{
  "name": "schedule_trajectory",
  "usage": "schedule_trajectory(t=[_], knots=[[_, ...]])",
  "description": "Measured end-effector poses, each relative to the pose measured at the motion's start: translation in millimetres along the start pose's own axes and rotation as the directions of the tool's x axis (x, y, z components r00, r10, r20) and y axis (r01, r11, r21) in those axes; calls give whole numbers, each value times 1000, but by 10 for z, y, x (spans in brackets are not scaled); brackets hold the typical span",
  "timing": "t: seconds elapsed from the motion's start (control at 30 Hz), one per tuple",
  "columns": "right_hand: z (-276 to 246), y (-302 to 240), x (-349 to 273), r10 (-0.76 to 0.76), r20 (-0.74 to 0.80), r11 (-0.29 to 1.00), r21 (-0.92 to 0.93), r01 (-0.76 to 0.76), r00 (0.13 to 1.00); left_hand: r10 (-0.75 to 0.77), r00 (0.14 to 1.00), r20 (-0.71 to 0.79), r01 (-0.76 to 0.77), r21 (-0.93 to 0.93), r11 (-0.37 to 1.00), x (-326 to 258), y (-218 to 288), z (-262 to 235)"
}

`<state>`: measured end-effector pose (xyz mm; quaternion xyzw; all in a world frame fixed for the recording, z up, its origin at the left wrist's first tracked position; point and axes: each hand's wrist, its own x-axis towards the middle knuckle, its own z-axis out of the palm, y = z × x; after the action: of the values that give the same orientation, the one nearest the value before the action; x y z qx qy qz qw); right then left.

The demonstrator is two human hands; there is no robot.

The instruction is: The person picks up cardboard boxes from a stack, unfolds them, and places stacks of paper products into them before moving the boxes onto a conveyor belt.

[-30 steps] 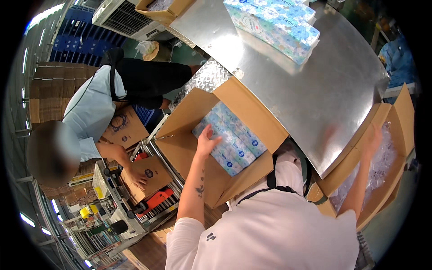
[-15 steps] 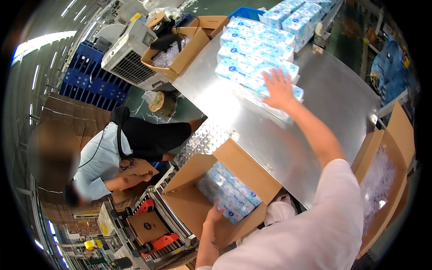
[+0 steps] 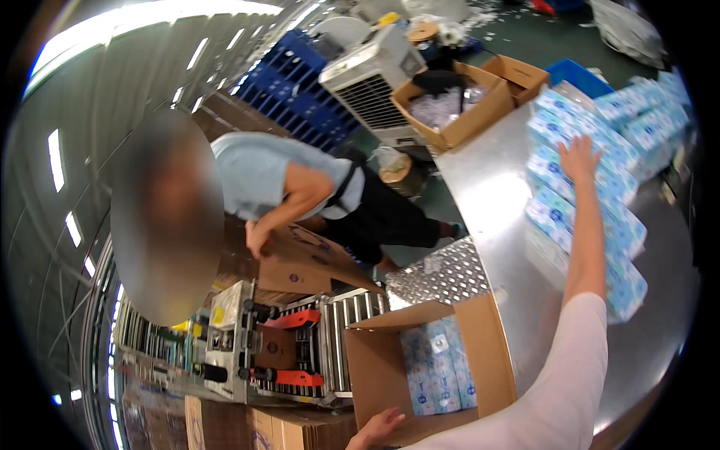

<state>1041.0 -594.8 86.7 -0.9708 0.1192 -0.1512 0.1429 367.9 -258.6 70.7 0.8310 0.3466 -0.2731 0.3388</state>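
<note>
My right hand (image 3: 579,159) lies with fingers spread on the rows of blue-and-white soft packs (image 3: 551,208), which look like tissue packs, on the metal table. No pack is gripped in it. My left hand (image 3: 381,426), fingers extended, is at the near side of an open cardboard box (image 3: 480,341). Inside the box, several similar packs (image 3: 439,367) stand side by side, with cardboard wall around them.
To the left a co-worker (image 3: 262,172) holds a brown carton (image 3: 307,262) by the roller conveyor (image 3: 356,322) and a red-and-black machine (image 3: 292,382). Beyond the metal table (image 3: 495,180) are open boxes (image 3: 480,112), a blue bin (image 3: 577,79) and an air cooler (image 3: 375,79).
My view has swung left. My right hand has moved from the nearest row onto packs farther back. My left hand has drawn back from the packs in the box. The co-worker's carton has shifted.
</note>
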Motion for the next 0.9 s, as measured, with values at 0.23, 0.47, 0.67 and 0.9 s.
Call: schedule_trajectory(t=[0.23,0.47,0.67,0.9], knots=[[182,-98,-151,-146,-224,985,-125,120,964,-95,987,-129,59,-260,964,-497,338,73],[-280,-182,-76,-246,80,969,24,245,966,-106,973,-206,77,-146,986,-533,526,60],[-123,-68,-56,-198,245,972,171,159,949,-12,987,-163,-2,-87,996,-485,642,-2],[-348,-14,-357,-528,414,847,318,425,742,183,977,-107,-201,-202,959,-296,1450,-125]])
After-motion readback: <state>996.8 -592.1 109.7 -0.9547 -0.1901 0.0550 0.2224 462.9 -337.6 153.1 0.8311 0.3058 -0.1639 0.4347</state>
